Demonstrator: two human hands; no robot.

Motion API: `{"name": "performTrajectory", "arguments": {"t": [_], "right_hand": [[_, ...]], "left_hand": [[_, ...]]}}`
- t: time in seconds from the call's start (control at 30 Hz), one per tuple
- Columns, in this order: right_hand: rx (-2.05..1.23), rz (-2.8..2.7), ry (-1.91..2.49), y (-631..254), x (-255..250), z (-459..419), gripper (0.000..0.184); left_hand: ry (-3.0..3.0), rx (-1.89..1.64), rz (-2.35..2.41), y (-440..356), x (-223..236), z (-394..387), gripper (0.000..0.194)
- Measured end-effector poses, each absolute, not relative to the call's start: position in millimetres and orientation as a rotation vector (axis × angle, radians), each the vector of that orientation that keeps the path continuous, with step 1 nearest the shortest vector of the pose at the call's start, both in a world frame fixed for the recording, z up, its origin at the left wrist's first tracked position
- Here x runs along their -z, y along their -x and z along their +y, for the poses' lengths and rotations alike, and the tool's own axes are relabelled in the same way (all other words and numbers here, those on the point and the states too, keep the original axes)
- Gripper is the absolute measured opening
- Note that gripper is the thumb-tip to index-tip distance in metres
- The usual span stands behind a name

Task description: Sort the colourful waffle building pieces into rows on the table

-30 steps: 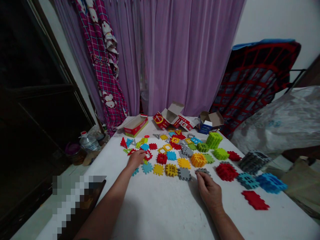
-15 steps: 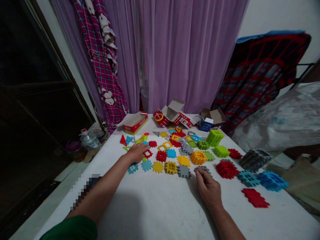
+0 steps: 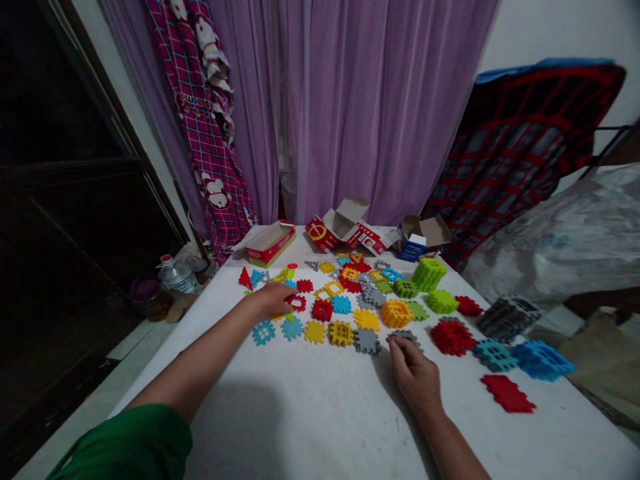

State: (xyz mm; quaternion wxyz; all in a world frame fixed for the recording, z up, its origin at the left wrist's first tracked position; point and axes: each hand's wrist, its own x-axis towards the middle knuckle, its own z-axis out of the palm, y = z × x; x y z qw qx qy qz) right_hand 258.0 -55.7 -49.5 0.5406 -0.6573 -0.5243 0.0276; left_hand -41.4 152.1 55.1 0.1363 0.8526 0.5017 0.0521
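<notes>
Many flat plastic waffle tiles in red, blue, yellow, green and grey lie scattered on a white table point(image 3: 310, 413). My left hand point(image 3: 273, 298) reaches out palm down over the tiles at the left, its curled fingers resting on tiles beside a red frame tile point(image 3: 297, 302). My right hand point(image 3: 414, 373) rests on the table at the near edge of the pile, its fingertips closed on a grey tile point(image 3: 406, 337). A blue tile point(image 3: 263, 332), a yellow tile point(image 3: 341, 333) and another grey tile point(image 3: 367, 341) lie between my hands.
Built blocks stand at the right: green cubes point(image 3: 428, 273), a red stack point(image 3: 453, 337), blue pieces point(image 3: 541, 360), a grey block point(image 3: 507, 317), a flat red strip point(image 3: 507, 393). Open cardboard boxes point(image 3: 345, 230) sit at the back edge before purple curtains. A water bottle point(image 3: 176, 275) stands left of the table.
My left hand has slid slightly right and farther over the tiles, uncovering a blue tile near it. My right hand has stayed on the grey tile. The camera tilted a little.
</notes>
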Motion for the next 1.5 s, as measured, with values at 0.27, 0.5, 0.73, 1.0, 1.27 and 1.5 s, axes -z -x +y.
{"name": "performTrajectory", "arguments": {"t": [0.27,0.5,0.73,1.0,1.27,1.5], "right_hand": [[-0.097,-1.249,1.556,-255.0,44.4,-55.2,0.032],[-0.104,-1.238,1.554,-252.1,40.1,-56.1,0.031],[-0.143,-1.231,1.541,-247.9,28.0,-58.3,0.031],[-0.120,-1.247,1.548,-248.7,27.7,-58.3,0.031],[-0.101,-1.263,1.556,-250.5,29.1,-57.9,0.031],[-0.092,-1.306,1.555,-255.6,33.4,-56.7,0.031]], "left_hand": [[-2.440,-0.372,1.540,42.5,-53.5,98.1,0.058],[-2.345,-0.528,1.836,-10.0,-39.5,55.8,0.045],[-2.467,-0.527,1.913,-31.8,-36.8,51.4,0.030],[-2.527,-0.504,1.922,-36.4,-36.1,48.6,0.027],[-2.536,-0.481,1.895,-37.2,-32.7,52.3,0.024],[-2.567,-0.476,1.870,-37.1,-29.1,53.6,0.030]]}}
